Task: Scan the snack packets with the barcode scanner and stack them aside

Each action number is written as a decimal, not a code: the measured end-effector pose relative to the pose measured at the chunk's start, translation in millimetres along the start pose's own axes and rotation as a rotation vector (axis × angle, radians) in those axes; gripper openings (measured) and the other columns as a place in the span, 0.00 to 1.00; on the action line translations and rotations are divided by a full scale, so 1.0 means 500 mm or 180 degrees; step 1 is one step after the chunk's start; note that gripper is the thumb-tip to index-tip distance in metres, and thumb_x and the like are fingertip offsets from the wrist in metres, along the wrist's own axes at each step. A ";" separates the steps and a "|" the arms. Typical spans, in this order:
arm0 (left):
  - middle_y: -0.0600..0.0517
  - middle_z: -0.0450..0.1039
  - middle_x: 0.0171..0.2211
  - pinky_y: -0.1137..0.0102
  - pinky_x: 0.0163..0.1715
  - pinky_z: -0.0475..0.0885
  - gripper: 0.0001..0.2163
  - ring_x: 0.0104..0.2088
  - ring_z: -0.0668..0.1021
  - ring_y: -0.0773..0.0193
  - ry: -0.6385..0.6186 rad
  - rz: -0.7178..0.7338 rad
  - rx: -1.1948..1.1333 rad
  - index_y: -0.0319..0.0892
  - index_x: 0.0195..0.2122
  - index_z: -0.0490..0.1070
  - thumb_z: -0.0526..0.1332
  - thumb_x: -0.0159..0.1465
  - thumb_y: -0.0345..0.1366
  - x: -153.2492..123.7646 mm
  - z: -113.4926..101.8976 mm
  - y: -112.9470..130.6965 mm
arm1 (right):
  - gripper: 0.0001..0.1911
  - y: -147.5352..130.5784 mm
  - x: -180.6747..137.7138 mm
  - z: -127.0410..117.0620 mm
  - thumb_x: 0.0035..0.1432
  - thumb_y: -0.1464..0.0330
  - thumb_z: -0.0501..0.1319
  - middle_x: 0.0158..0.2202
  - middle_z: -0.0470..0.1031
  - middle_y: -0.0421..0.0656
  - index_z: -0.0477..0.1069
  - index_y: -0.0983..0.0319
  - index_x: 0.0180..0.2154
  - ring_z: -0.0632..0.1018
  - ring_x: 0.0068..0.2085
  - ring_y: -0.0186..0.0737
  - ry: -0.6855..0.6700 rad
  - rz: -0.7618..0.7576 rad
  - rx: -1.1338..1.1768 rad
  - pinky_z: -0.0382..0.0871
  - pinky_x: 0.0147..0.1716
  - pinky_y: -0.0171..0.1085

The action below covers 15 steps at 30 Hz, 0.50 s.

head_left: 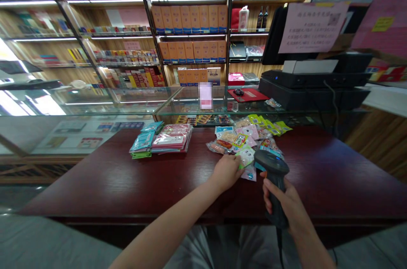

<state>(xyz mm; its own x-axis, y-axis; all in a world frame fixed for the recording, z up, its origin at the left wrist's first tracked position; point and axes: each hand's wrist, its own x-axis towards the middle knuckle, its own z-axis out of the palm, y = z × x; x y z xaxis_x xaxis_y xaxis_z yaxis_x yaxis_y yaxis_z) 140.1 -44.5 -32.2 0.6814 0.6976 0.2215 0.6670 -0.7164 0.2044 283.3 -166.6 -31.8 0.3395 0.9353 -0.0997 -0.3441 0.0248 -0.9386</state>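
Observation:
My right hand is wrapped round the grip of a black handheld barcode scanner, whose head points at a heap of small snack packets on the dark red counter. My left hand reaches to the near edge of that heap and its fingers close on a small pale green packet. A neat stack of pink and teal flat packets lies further left on the counter.
A black cash register with a printer stands at the back right, with a paper notice above it. A glass display case runs behind the counter. Shelves of boxed goods fill the back wall.

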 end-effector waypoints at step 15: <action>0.43 0.78 0.38 0.55 0.43 0.75 0.23 0.38 0.80 0.55 0.1997 -0.1284 -0.4989 0.36 0.39 0.73 0.70 0.51 0.50 -0.066 0.037 -0.133 | 0.23 0.030 -0.085 0.049 0.49 0.55 0.67 0.14 0.66 0.30 0.66 0.62 0.41 0.65 0.10 0.28 -0.0560 -0.0174 -0.0782 0.58 0.08 0.26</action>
<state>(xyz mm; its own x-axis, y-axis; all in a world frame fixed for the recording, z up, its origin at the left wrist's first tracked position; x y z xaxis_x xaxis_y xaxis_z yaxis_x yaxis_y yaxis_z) 78.6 -19.8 -70.6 0.0947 0.9831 0.1565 -0.4087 -0.1049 0.9066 242.0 -197.1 -33.8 0.1875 0.9822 -0.0083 -0.1003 0.0107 -0.9949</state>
